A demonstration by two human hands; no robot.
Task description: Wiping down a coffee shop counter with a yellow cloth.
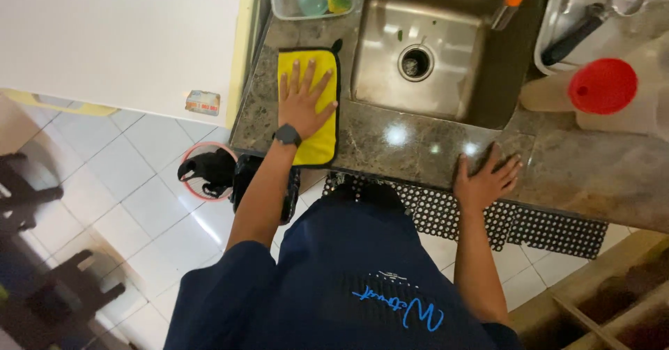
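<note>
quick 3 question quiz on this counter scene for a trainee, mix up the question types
1. True or false: the left hand lies flat on the yellow cloth.
2. Where does the right hand rest? A) inside the sink B) on the front edge of the stone counter C) on the red funnel
3. Fill in: the sink lies to the ____ of the yellow cloth in the picture.

Key
1. True: palm down, fingers spread on the cloth.
2. B: it rests on the stone counter, holding nothing; the red funnel stands further back.
3. Right.
</note>
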